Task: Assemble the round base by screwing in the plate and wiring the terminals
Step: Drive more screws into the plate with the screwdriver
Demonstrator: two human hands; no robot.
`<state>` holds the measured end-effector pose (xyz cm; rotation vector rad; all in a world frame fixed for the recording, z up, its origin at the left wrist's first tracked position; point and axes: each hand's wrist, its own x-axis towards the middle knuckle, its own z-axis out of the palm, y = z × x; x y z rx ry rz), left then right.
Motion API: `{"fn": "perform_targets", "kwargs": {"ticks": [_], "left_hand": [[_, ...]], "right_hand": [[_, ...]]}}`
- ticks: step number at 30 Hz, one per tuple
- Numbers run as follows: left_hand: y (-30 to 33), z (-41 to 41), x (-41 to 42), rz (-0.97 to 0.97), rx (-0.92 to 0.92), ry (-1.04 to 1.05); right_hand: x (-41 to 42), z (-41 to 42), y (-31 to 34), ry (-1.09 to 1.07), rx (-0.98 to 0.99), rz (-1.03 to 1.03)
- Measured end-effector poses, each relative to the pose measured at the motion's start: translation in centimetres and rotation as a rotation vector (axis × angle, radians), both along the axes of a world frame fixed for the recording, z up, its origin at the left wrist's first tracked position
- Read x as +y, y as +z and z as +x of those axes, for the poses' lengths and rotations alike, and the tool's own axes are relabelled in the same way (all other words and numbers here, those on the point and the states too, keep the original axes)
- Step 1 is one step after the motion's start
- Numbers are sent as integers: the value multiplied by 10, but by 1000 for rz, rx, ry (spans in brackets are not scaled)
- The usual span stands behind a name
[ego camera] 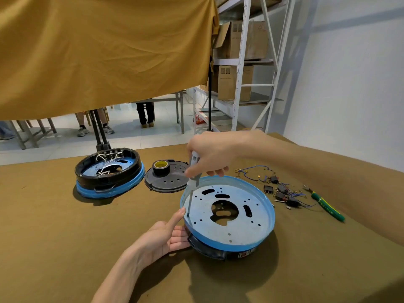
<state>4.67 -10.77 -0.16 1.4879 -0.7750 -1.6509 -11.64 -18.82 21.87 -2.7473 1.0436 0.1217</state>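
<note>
The round base (227, 217) sits at the near middle of the surface (65, 226), its plate (238, 224) seated inside the blue rim. The right hand (209, 156) grips a screwdriver (192, 182) from above, tip down at the plate's 9 o'clock edge. The left hand (164, 235) lies open, fingers straight against the base wall, forefinger raised beside the tip. Best to keep the shaft upright, press down, and brace the base so it cannot turn. Loose wires and terminals (282, 189) lie at the base's 2 o'clock.
</note>
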Motion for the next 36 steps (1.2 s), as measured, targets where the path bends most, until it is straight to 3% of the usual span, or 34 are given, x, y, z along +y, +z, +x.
{"fn": "perform_targets", "kwargs": {"ticks": [3,9,13,17,22,27,30,34,36], "left_hand": [[1,-1,0,7,4,14],[2,-3,1,13,0,26],[3,-2,2,12,19,20],[6,-1,1,28,20,13],[4,0,1,22,34,7],[6,-2,3,18,35,5],[6,-2,3,14,34,6],[6,-1,3,14,46,17],[5,-1,3,17,47,13]], "right_hand": [[1,0,3,48,23,55],[0,5,-7,62,10,-215],[-3,-2,-8,125,-9,-117],[-1,-8,-12,205,-45,-199],[0,-6,-19,0,-66,-247],[6,-9,2,38,42,0],[7,-6,2,128,49,-104],[6,5,-6,40,55,-244],[5,4,-1,3,110,-219]]}}
